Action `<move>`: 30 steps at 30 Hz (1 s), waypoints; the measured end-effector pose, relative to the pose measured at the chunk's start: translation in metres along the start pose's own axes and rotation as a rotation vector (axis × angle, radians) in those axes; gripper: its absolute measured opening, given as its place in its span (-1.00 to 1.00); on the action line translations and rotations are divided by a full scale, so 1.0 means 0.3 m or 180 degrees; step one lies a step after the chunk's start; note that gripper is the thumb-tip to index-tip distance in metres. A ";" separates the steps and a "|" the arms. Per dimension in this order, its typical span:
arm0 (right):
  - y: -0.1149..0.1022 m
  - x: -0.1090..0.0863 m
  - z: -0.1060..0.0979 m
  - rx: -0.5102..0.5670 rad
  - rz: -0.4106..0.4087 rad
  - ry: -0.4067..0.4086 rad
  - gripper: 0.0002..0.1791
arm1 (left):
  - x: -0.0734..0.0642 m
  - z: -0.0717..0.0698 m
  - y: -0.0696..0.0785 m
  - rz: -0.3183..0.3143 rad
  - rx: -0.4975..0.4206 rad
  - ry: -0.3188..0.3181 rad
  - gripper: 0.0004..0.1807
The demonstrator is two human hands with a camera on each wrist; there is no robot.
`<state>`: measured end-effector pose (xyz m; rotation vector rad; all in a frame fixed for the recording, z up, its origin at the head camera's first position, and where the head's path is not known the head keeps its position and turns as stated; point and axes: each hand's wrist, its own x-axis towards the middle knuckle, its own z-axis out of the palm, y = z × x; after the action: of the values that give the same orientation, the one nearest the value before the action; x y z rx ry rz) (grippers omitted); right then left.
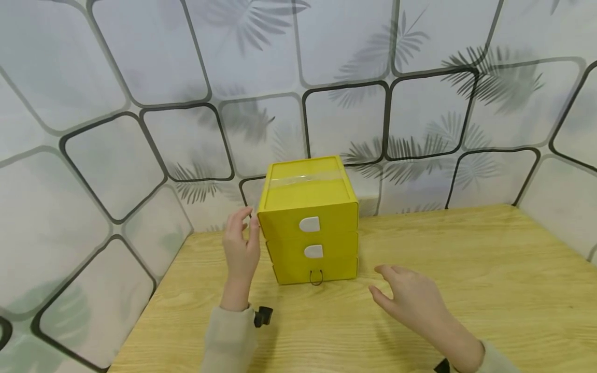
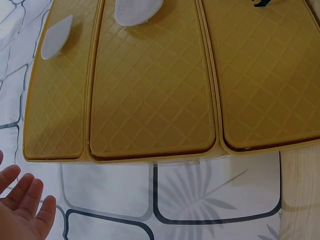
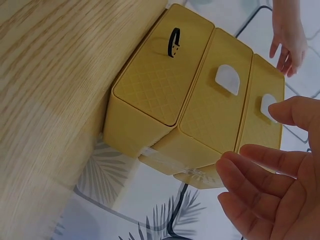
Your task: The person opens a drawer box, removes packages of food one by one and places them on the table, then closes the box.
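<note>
One yellow three-drawer cabinet [image 1: 333, 225] stands on a wooden table [image 1: 457, 248]. We see the left hand [image 1: 241, 251] just beside its left side, the right hand [image 1: 415, 298] near its front right, both with fingers loosely apart.

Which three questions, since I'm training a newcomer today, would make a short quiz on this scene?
1. How many white tabs are on the front of the yellow drawer unit?
2. At which level of the unit is the black loop: A) top, B) middle, C) bottom?
3. True or false: in the head view, the left hand is nearer the unit than the right hand.

Key: 1. Two. 2. C. 3. True.
</note>
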<state>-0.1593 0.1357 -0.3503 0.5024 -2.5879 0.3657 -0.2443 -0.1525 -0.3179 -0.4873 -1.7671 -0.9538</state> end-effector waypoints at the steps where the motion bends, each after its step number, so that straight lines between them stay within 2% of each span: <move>1: 0.000 0.000 0.000 0.0003 -0.0001 -0.0003 -0.66 | 0.002 0.001 -0.002 -0.0027 -0.0024 0.0001 -0.79; 6: -0.001 -0.003 0.005 0.0002 -0.0007 -0.0017 -0.67 | 0.010 0.002 -0.021 -0.0123 -0.0160 0.0043 -0.81; 8: -0.001 -0.003 0.009 -0.0014 -0.0015 -0.0021 -0.67 | 0.022 -0.005 0.003 -0.0176 -0.0191 0.0055 -0.81; 12: 0.001 -0.006 0.017 -0.0040 -0.0060 0.0021 -0.68 | 0.022 -0.006 -0.011 -0.0324 -0.0259 0.0033 -0.82; 13: 0.002 -0.007 0.019 -0.0033 -0.0069 0.0026 -0.68 | 0.022 -0.005 -0.013 -0.0366 -0.0298 0.0014 -0.81; 15: 0.003 -0.007 0.022 -0.0030 -0.0081 0.0035 -0.68 | 0.013 0.005 -0.049 -0.0402 -0.0392 -0.0025 -0.80; 19: 0.004 -0.005 0.024 -0.0035 -0.0066 0.0004 -0.67 | 0.016 0.012 -0.057 -0.0461 -0.0673 -0.0140 -0.76; 24: 0.003 -0.001 0.025 -0.0074 -0.0026 -0.0024 -0.67 | 0.019 0.021 -0.066 -0.0688 -0.0901 -0.0306 -0.74; 27: 0.005 -0.001 0.023 -0.0083 -0.0012 -0.0038 -0.67 | 0.020 0.024 -0.059 -0.0838 -0.1004 -0.0405 -0.73; 30: 0.004 0.000 0.021 -0.0066 -0.0001 -0.0054 -0.67 | 0.025 0.018 -0.027 -0.0922 -0.1116 -0.0437 -0.72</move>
<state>-0.1623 0.1347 -0.3560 0.5007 -2.6054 0.3357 -0.2562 -0.1539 -0.3149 -0.5358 -1.8313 -1.4791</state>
